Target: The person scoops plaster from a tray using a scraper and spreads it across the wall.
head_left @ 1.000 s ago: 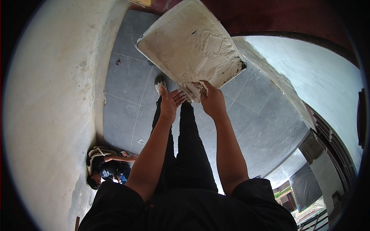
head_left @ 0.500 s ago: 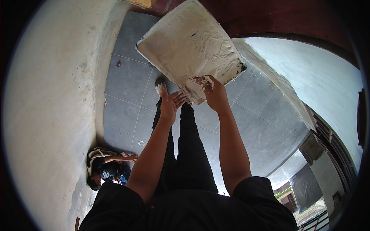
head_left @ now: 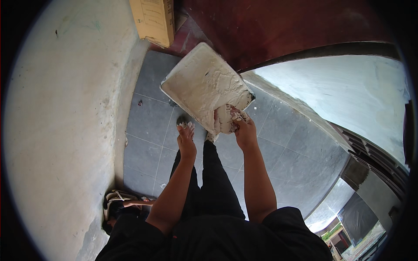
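Note:
A shallow rectangular tray (head_left: 176, 103), its rim dark at the right corner, is spread with cream-coloured putty. My right hand (head_left: 244, 128) is closed on a flat putty scraper (head_left: 225, 118), at the tray's near corner. Putty coats the scraper and smears my fingers, and its exact shape is partly hidden. To the left, my left hand (head_left: 187, 140) is held up beside the tray's near edge, apart from it. Its fingertips are white with putty and slightly spread, with nothing in them. What supports the tray cannot be seen.
Grey tiles (head_left: 143, 150) cover the floor around my feet. A plastered wall (head_left: 65, 130) rises at left, and a pale wall (head_left: 339, 87) at right. A cardboard box (head_left: 152, 19) stands beyond the tray by a dark red surface (head_left: 283, 26). Another person (head_left: 126, 209) sits at lower left.
My view has shifted, so the tray appears lower and smaller and more of the box shows. My left hand has drawn left, away from the scraper. My right hand still holds it.

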Demonstrator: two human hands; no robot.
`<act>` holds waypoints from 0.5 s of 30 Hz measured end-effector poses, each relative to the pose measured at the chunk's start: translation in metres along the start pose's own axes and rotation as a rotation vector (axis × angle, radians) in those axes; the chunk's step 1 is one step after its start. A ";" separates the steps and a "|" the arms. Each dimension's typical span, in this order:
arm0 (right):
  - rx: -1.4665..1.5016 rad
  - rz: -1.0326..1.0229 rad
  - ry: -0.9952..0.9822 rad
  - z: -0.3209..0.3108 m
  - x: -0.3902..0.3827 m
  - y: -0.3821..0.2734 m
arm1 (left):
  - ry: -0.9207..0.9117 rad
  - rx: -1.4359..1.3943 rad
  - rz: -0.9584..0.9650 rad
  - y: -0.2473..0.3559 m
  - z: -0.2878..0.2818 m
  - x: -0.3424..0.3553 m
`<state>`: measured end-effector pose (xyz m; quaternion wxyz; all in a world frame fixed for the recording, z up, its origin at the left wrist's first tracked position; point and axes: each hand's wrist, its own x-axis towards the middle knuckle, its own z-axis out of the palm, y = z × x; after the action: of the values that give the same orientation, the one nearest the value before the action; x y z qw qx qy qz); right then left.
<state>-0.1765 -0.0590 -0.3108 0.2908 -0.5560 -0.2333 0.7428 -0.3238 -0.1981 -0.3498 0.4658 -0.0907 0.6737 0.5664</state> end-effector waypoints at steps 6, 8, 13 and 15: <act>0.335 -0.034 -0.063 0.015 -0.070 -0.065 | -0.246 0.034 0.279 0.083 0.036 -0.050; 0.382 -0.070 -0.135 0.013 -0.091 -0.080 | -0.232 0.032 0.324 0.098 0.038 -0.053; 0.489 -0.269 -0.162 0.003 -0.162 -0.147 | -0.418 -0.011 0.369 0.159 0.073 -0.099; 0.571 -0.366 -0.160 -0.007 -0.174 -0.162 | -0.501 -0.010 0.410 0.176 0.092 -0.124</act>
<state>-0.1046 -0.0626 -0.0844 0.5437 -0.3414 -0.1338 0.7549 -0.3219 -0.1101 -0.1326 0.4931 0.1868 0.5394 0.6565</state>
